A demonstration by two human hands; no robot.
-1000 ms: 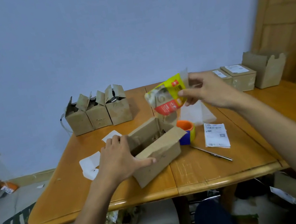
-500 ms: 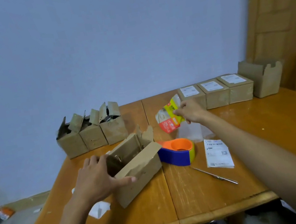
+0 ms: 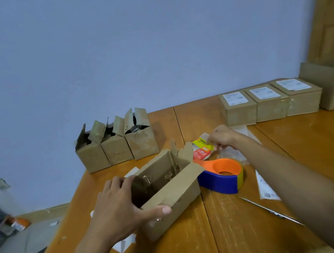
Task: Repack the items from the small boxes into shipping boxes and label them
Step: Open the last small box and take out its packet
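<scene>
**A:** Where is the packet now?

**B:** Low over the table, near its middle and toward the far edge, just behind the tape dispenser. I cannot tell whether it already rests on the wood. The fingers of the right hand pinch its yellow upper edge.

**A:** How will it handle?

**B:** I judge it light, soft and perhaps slippery, a thin pouch. The sealed edge is the better place to take it.

**A:** And the arms?

**B:** The right arm is stretched forward, knuckles up. The left hand grips the near end of the open box, with the thumb along its front wall and the fingers curled over the end.
</scene>
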